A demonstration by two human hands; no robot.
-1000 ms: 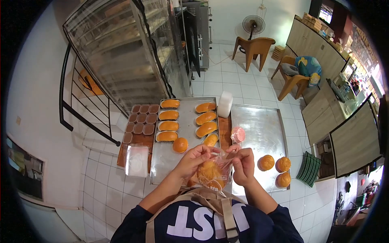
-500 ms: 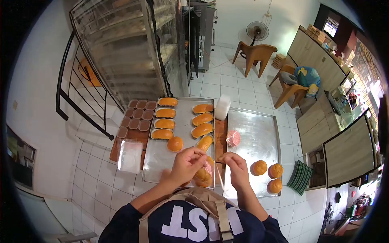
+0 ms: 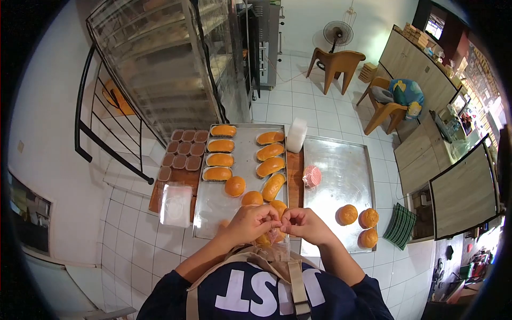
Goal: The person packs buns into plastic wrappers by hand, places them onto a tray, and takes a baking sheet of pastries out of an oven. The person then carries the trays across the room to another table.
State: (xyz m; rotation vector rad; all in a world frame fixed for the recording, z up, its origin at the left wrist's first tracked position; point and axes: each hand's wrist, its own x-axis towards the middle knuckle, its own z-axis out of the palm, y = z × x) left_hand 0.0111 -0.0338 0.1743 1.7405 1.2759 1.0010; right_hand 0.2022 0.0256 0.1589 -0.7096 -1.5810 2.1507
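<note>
My left hand and my right hand meet over the near edge of the left tray. Both are closed, fingertips pinching the top of a clear plastic bag that hangs below them. Something pinkish shows through the bag, partly hidden by my fingers. Around my hands lie round golden buns, some covered in part by my fingers. Farther up the tray, oblong buns in paper cases stand in two columns.
On the right tray sit a pink plastic-wrapped bundle and three round buns. A white stack stands between the trays. Left are lidded brown tubs and clear bags. A tall covered rack stands beyond.
My right hand has moved left to meet my left hand at the bag's top. The thin strip that hung by my right hand no longer shows. The view has shifted slightly.
</note>
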